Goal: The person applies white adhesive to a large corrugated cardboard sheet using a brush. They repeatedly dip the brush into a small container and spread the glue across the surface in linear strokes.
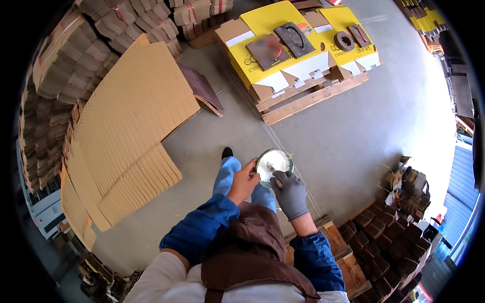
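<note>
In front of my body is a round tub with a greenish rim and white stuff inside. My bare left hand grips its left edge, with the thumb at the rim. Over the near right part of the tub, my right hand is closed in a grey glove. A small tan piece shows by its fingers; the rest of what it holds is hidden. A small dark lump sits amid the white.
A fanned stack of cardboard sheets leans at the left, before tall cardboard bundles. Ahead, yellow boxes on a wooden pallet carry dark blocks and a tape roll. Dark bundles are stacked at right.
</note>
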Motion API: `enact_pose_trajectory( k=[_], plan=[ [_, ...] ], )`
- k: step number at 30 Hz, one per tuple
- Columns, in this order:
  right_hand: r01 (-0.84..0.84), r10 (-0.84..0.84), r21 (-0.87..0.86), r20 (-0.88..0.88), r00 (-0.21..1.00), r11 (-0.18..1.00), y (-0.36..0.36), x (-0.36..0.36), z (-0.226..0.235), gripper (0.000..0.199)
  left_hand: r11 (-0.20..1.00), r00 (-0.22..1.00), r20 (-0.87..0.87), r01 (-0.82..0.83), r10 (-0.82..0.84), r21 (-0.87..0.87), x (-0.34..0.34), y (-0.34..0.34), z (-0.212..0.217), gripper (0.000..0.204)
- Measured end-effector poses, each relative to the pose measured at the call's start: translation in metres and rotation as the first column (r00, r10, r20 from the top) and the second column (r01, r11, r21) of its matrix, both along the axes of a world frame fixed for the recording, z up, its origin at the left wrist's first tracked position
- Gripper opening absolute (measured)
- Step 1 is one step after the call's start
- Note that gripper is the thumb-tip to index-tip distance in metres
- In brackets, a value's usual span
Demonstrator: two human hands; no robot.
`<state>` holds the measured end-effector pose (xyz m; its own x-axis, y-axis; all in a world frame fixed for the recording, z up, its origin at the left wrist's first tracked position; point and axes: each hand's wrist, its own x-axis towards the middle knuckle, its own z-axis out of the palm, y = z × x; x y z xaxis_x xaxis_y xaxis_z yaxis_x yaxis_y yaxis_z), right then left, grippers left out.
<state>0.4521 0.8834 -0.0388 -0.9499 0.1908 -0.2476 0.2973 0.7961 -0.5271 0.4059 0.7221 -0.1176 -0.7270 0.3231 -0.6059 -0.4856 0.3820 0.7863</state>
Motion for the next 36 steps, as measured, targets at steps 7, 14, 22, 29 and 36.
enact_pose_trajectory(
  k=[7,14,22,29,36],
  plan=[
    [-0.031,0.04,-0.072,0.114,0.993,0.997,0.014,-0.049,-0.12,0.021,0.997,0.996,0.059,0.073,-0.071,-0.02,-0.048,0.014,-0.123,0.058],
    [0.001,0.037,-0.2,0.188,0.982,0.98,0.004,-0.092,-0.325,0.022,0.993,0.968,0.234,-0.106,0.089,0.06,-0.076,-0.006,-0.334,0.06],
    [0.099,-0.041,-0.218,0.253,0.967,0.971,-0.002,-0.123,-0.5,0.023,0.978,0.894,0.412,-0.205,0.174,0.031,-0.106,0.001,-0.499,0.059],
    [0.354,-0.306,-0.437,0.179,0.935,0.827,-0.021,-0.148,-0.618,0.023,0.95,0.869,0.417,-0.309,0.267,0.035,-0.137,-0.034,-0.603,0.056],
    [0.692,-0.656,-0.715,0.476,0.586,0.099,-0.044,-0.155,-0.684,0.024,0.949,0.856,0.449,-0.31,0.257,0.049,-0.167,-0.052,-0.659,0.053]
  ],
)
